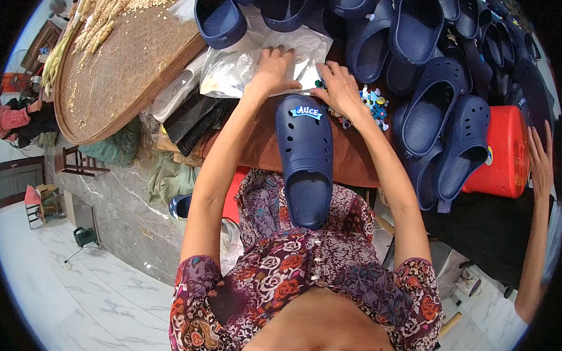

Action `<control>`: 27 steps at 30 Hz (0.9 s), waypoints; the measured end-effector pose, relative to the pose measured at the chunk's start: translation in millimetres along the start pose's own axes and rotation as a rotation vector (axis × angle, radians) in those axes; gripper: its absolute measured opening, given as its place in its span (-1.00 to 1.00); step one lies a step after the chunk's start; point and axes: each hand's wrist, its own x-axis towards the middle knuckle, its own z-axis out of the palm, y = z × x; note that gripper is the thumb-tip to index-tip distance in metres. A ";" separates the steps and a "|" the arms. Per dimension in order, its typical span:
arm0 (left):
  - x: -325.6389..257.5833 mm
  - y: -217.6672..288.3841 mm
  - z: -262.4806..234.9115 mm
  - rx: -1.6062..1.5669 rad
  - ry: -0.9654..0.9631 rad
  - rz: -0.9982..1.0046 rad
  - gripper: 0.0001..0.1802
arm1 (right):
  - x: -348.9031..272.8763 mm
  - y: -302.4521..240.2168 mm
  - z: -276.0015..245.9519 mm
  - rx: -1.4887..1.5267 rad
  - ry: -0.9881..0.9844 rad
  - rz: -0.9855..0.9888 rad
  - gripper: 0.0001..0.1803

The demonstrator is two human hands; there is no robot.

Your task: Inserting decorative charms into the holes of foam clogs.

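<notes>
A navy clog (306, 159) lies between her forearms, below both hands. Her left hand (272, 70) presses flat on a clear plastic bag (240, 65); her right hand's (340, 90) fingers (328, 96) spread loosely beside small charms (374, 105).

- a round woven tray (125, 69) at upper left, with grain stalks (87, 34) and loose kernels on it
- a heap of dark blue clogs (437, 52) at upper right
- a red plastic drum (509, 152) on its side, with another person's hand (540, 160) resting on it
- a small green watering can (85, 235) on the pale marble floor (93, 306)
- black folded bags (195, 116) below the tray
</notes>
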 end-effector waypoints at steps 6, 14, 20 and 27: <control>-5.3 15.5 3.3 0.099 0.029 -0.052 0.13 | -20.2 -1.1 4.9 -0.052 -0.063 0.023 -0.63; 2.1 -1.8 27.1 0.027 0.313 -0.059 -0.12 | -22.1 4.5 -7.5 0.054 -0.212 0.065 -0.67; 6.7 13.9 19.9 -0.010 0.277 0.009 -0.02 | -2.8 27.9 27.8 0.047 0.019 0.154 -0.58; -0.2 12.6 20.2 -0.031 0.202 -0.023 0.30 | 27.2 -6.9 28.4 0.051 -0.077 0.203 -0.58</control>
